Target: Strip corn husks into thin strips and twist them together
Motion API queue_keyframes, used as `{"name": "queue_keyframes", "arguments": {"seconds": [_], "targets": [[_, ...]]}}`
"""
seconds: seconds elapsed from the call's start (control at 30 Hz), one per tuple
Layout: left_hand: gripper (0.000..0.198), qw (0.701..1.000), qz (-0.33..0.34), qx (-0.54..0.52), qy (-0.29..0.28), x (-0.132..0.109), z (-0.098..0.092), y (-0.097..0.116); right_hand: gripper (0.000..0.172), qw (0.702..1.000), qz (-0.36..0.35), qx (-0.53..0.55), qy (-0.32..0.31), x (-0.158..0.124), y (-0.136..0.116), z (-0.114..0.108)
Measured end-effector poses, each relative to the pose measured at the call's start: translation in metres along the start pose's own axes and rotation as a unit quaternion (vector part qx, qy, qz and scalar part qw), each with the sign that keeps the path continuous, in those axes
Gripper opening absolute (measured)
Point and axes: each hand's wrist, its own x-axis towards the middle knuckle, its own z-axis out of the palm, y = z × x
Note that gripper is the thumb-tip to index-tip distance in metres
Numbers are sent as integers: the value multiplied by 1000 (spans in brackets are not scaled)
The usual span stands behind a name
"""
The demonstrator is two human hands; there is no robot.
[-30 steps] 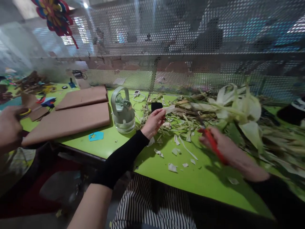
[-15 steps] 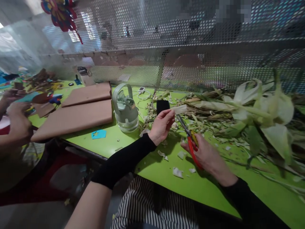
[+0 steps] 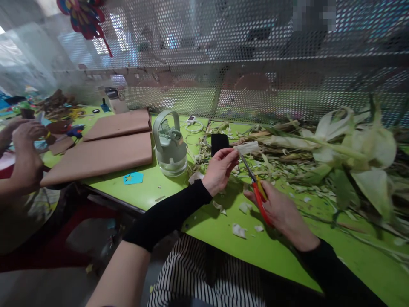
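Observation:
My left hand [image 3: 220, 170] pinches one end of a pale strip of corn husk [image 3: 247, 148], which points off to the right above the table. A pair of scissors [image 3: 260, 198] with red and yellow handles is in my right hand [image 3: 281, 211]. Their blades reach up and left to the husk, close by my left fingertips, and look nearly closed. Small white husk scraps [image 3: 239, 230] lie on the green table [image 3: 204, 226] below my hands. A black phone-like object [image 3: 220, 143] rests just behind my left hand.
Corn husks [image 3: 367, 149] and shreds are heaped on the right. To the left stand a pale green water bottle [image 3: 171, 149], folded brown paper [image 3: 105, 157] and a blue card [image 3: 133, 178]. A co-worker's hands [image 3: 27, 132] are at far left. A perforated metal screen [image 3: 191, 64] stands behind the table.
The husk strip in my left hand has shifted slightly right and lies more level. The scissor blades have closed closer together by my fingertips. The co-worker's hands have moved at the far left.

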Motion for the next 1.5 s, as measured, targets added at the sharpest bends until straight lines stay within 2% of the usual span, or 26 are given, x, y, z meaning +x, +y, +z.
{"name": "queue_keyframes", "arguments": {"seconds": [0.17,0.37,0.9,1.0,1.07,1.13,1.17,1.27,1.33,1.4,1.47,1.5], "targets": [[13,1000,-14,1,2,2,-1,0,57,999,-21,24,17,-3,1,0],[14,1000,-15,-2,-8,2,-1,1,58,997,-30,70,6,-3,6,2],[13,999,-21,33,-22,1,-1,4,61,995,-40,93,17,-9,5,-1],[13,998,-33,49,-24,0,-1,4,68,994,-27,101,17,-10,0,-6],[14,997,-44,61,-25,-1,-2,5,70,996,14,89,12,-7,1,-16],[14,996,-47,70,-30,-2,-1,7,67,996,80,37,20,-2,12,-30],[14,996,-45,75,-33,-3,-1,10,64,992,118,-13,44,1,21,-37],[13,993,-26,103,-54,-3,-1,19,55,977,118,-151,93,7,61,-58],[15,987,-10,141,-82,-2,-3,25,45,969,120,-206,58,7,84,-67],[16,973,-2,199,-118,-1,-5,28,39,968,71,-237,49,3,89,-73],[15,949,0,270,-165,-1,-8,27,46,970,-1,-218,110,-1,74,-73],[15,933,-1,304,-190,-1,-9,26,49,977,-33,-161,135,-3,60,-71]]}}
